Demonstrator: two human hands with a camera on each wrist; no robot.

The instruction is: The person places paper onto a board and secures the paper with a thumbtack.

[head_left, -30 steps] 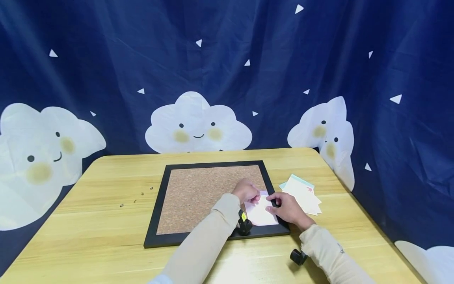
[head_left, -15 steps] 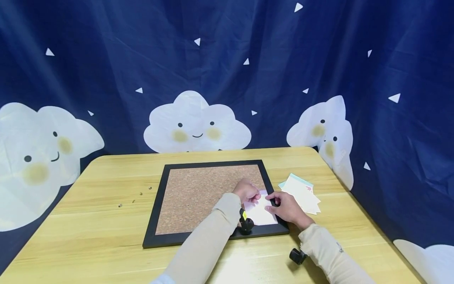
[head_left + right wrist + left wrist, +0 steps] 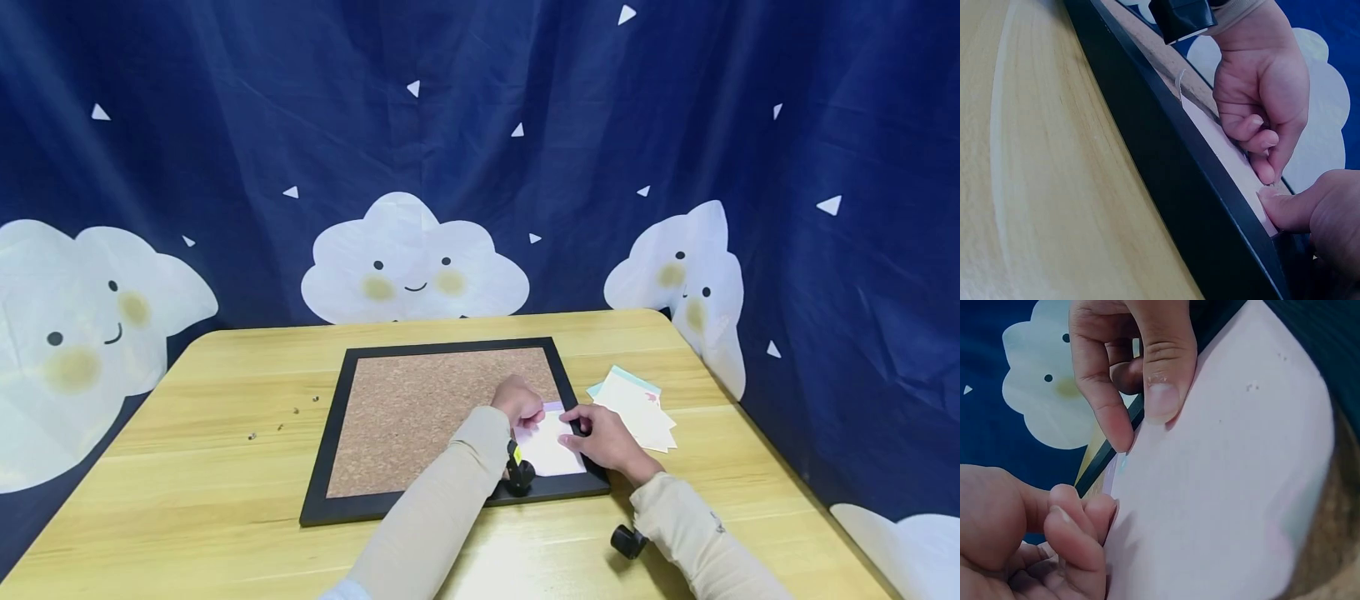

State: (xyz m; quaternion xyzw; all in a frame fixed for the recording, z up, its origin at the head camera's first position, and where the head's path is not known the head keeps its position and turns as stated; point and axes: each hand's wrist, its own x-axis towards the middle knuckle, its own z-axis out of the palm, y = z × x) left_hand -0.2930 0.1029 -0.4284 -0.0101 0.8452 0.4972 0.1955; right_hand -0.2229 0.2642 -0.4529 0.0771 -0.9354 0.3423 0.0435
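- I see the sheet of notepaper [image 3: 551, 454] lying in the near right corner of the corkboard [image 3: 420, 417], along the frame's right side; it is pale pinkish white, with a lilac band at its far edge.
- In the left wrist view I make out tiny specks on its smooth face; in the right wrist view one corner curls upward.
- My left hand [image 3: 517, 402] has its fingers curled in and bunched at the paper's far edge; I cannot tell whether they pinch anything.
- My right hand [image 3: 606, 437] rests on the paper's right side, thumb and index finger moderately spread.
- The cork is grainy brown, set in a flat, matt black frame [image 3: 330, 442].
- The desk [image 3: 195, 475] shows pale yellow wood grain and rounded far corners.
- Towards its right edge lie fanned paper sheets [image 3: 637, 408], cream and mint.
- Towards its left edge sit small bits [image 3: 296, 410], too tiny to identify.
- Behind hangs a creased navy curtain [image 3: 480, 150] with smiling clouds and white triangles.
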